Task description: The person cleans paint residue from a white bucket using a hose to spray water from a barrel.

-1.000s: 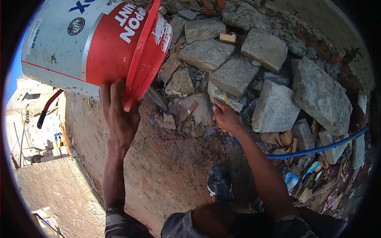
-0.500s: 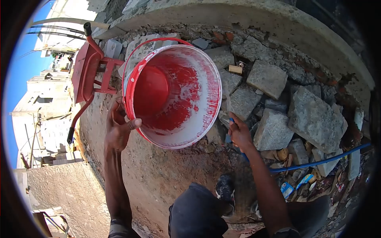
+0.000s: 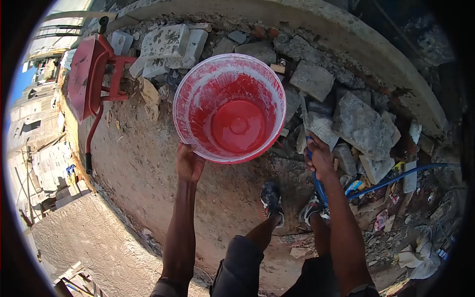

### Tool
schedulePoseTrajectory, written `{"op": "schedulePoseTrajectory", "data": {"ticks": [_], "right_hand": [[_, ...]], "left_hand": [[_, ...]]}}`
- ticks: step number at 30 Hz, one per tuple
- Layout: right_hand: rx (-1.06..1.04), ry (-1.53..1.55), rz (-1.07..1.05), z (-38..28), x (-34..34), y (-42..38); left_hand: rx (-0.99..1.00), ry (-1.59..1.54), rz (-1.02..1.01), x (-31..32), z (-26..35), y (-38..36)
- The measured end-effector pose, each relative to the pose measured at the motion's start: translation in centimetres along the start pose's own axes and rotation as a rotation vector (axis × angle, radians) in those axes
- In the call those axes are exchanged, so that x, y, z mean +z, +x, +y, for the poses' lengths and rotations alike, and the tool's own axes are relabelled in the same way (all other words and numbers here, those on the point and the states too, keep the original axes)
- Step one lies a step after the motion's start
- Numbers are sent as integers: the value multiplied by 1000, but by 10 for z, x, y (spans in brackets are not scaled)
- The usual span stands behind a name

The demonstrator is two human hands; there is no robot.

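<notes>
A red bucket (image 3: 198, 94), streaked with white residue inside, is tipped so its open mouth faces me. My left hand (image 3: 190, 163) grips the bucket at its lower left rim, fingers closed on the edge. To the right of the bucket, my right hand (image 3: 320, 161) is wrapped round the end of a blue hose (image 3: 319, 190). A thin pale streak like water runs up from the hose end past the bucket's right side. From below that hand the hose loops down, then trails off to the right.
Broken concrete blocks (image 3: 363, 126) and rubble lie along a low curved wall (image 3: 341, 29). A red wheelbarrow (image 3: 89, 74) stands at the left. My shoes (image 3: 272, 200) are on the dirt ground (image 3: 133, 163), with litter (image 3: 381, 220) to the right.
The bucket has turned so its bottom now faces me more squarely, and its handle has dropped from sight. My right hand and the hose have shifted right in view.
</notes>
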State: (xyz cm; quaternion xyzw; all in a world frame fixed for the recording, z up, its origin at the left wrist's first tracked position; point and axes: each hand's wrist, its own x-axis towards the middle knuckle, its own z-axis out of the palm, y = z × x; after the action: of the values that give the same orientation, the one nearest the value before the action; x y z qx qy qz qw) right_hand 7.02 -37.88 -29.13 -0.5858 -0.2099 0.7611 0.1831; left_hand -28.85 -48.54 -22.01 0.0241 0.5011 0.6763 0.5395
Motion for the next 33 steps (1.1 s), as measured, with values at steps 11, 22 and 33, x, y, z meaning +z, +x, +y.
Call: {"op": "schedulePoseTrajectory", "data": {"ticks": [11, 22, 33], "right_hand": [[-26, -81, 52, -22, 7, -73], [-133, -241, 64, -53, 15, -124], [-278, -622, 196, -93, 35, -204]], "left_hand": [[-173, 65, 302, -75, -16, -60], [-257, 626, -40, 158, -37, -86], [-716, -515, -375, 210, -251, 59]]}}
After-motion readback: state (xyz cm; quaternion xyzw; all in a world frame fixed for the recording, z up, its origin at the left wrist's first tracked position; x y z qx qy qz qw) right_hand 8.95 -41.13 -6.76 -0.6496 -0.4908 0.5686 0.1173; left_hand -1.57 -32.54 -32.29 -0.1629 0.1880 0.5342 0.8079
